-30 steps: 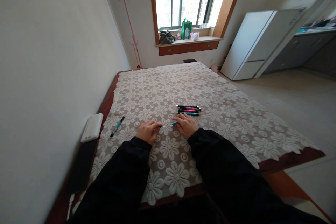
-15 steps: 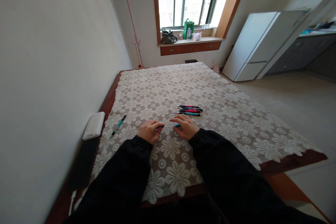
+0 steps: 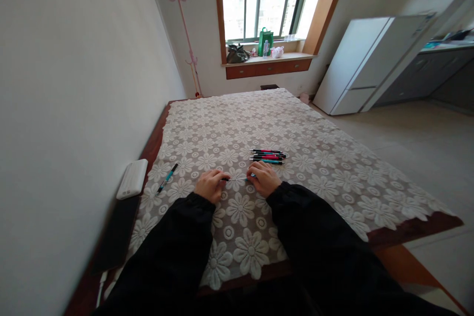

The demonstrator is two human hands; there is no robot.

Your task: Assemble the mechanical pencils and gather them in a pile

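Note:
My left hand (image 3: 210,185) and my right hand (image 3: 265,178) rest on a white lace flower cloth (image 3: 318,168) over a dark wooden table. Between them they hold a teal pen (image 3: 239,177) that looks pulled apart: the left fingers pinch the dark end, the right fingers pinch the teal end, and a thin pale refill shows in the gap. Just beyond my right hand lies a small row of several pens (image 3: 267,156), red, teal and black. One more teal and black pen (image 3: 167,177) lies alone to the left.
A white flat box (image 3: 132,178) sits at the table's left edge by the wall, with a black flat thing (image 3: 114,234) nearer me. A white fridge (image 3: 363,61) stands at the right; a windowsill (image 3: 266,58) with bags lies beyond the table.
My right hand has slid a little left along the pen, so the gap between my hands is narrower. The view has shifted slightly.

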